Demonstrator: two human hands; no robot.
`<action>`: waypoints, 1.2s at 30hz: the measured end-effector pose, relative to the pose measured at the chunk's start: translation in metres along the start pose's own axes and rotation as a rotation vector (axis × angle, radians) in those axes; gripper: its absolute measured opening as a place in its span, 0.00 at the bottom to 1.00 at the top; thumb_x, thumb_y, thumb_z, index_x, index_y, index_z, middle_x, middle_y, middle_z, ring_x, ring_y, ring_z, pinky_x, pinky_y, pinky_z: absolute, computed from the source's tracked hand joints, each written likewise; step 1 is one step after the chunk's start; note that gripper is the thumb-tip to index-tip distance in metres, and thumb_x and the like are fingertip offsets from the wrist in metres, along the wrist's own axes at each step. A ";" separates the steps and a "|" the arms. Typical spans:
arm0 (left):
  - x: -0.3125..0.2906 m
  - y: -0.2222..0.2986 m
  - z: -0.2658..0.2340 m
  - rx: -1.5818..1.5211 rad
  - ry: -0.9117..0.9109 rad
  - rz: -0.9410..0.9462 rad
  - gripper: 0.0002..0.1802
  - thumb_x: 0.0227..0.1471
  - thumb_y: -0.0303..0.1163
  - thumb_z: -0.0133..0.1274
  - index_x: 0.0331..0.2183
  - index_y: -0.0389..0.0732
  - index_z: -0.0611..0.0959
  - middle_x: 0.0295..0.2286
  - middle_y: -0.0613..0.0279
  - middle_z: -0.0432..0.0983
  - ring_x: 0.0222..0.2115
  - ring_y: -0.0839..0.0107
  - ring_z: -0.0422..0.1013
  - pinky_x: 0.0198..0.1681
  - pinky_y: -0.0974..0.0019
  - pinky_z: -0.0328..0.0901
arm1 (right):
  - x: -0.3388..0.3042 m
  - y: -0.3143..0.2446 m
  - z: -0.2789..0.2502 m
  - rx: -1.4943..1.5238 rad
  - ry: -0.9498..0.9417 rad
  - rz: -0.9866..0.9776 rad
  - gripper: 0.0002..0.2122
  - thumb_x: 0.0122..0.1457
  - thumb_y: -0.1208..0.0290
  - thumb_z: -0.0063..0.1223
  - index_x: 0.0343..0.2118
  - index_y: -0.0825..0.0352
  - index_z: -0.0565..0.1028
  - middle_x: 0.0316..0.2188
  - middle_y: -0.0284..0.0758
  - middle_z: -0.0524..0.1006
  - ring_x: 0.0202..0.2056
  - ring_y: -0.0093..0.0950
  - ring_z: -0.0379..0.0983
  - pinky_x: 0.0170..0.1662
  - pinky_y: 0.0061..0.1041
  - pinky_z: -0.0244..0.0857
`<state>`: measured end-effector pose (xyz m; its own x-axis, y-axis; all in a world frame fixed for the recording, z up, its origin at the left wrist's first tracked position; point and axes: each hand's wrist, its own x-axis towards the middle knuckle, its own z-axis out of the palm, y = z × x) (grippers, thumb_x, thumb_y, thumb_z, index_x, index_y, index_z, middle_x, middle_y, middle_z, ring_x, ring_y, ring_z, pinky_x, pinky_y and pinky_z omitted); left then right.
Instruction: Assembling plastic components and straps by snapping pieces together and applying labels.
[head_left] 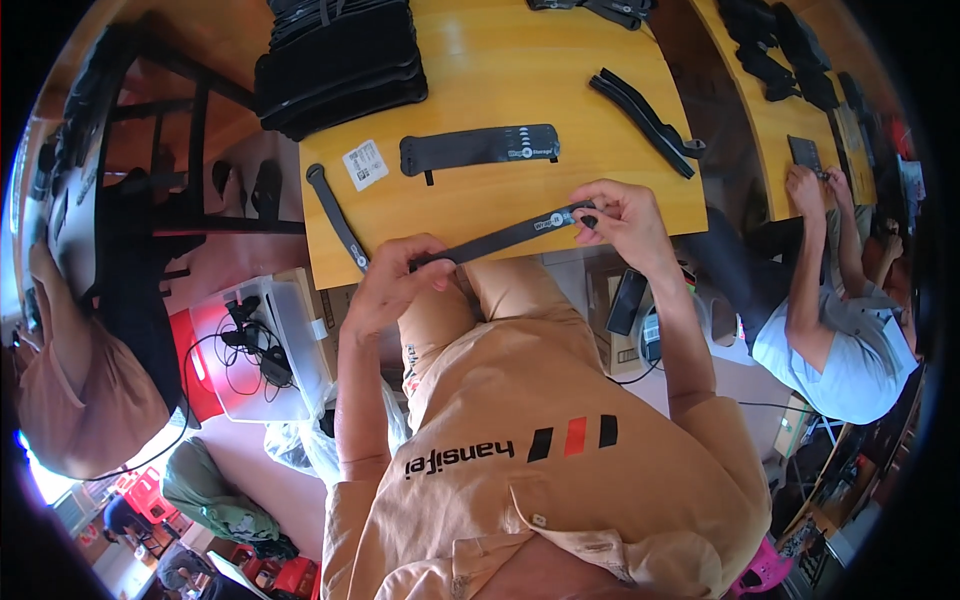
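Observation:
A narrow black strap point(500, 238) with pale printing is stretched between my two hands over the table's near edge. My left hand point(395, 280) pinches its left end, and my right hand point(622, 222) grips the right end, where fingers partly cover a small dark tip. Just beyond lies a wider black strap point(455, 152) with a row of slots, flat on the yellow table point(480, 90). Another narrow strap point(335, 212) with a rounded looped end rests near the left edge, beside a white label sheet point(365, 165).
Black straps are piled in a tall stack point(345, 70) at the far left; long black strips point(645, 120) lie at right. Below left stands a clear bin point(255, 385) with cables. Co-workers sit at left point(95, 390) and right point(830, 340). A dark phone point(626, 302) is by my right forearm.

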<state>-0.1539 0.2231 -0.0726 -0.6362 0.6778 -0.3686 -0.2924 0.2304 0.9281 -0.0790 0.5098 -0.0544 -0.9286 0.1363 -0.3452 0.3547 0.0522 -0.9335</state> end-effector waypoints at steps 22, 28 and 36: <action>0.071 -0.030 -0.017 -0.016 0.656 0.089 0.07 0.49 0.28 0.54 0.31 0.34 0.78 0.20 0.69 0.70 0.19 0.83 0.63 0.24 0.79 0.60 | 0.067 0.047 0.008 0.115 0.290 -0.008 0.04 0.54 0.79 0.50 0.32 0.70 0.74 0.18 0.27 0.72 0.19 0.12 0.65 0.18 0.11 0.55; 0.078 -0.034 -0.017 0.095 0.729 0.105 0.07 0.48 0.27 0.55 0.30 0.33 0.77 0.20 0.71 0.69 0.19 0.85 0.61 0.23 0.81 0.57 | 0.080 0.064 0.007 0.013 0.324 -0.152 0.05 0.54 0.80 0.49 0.33 0.70 0.75 0.21 0.25 0.72 0.20 0.10 0.63 0.21 0.08 0.56; 0.082 -0.028 -0.016 0.080 0.765 0.122 0.05 0.48 0.25 0.54 0.28 0.34 0.77 0.19 0.71 0.69 0.19 0.86 0.61 0.22 0.82 0.57 | 0.081 0.062 0.011 0.118 0.410 -0.169 0.06 0.49 0.86 0.50 0.30 0.72 0.72 0.23 0.29 0.72 0.21 0.13 0.66 0.25 0.12 0.63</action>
<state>-0.2095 0.2617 -0.1293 -0.9847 0.0384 -0.1699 -0.1548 0.2543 0.9547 -0.1335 0.5135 -0.1418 -0.8442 0.5168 -0.1424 0.1650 -0.0024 -0.9863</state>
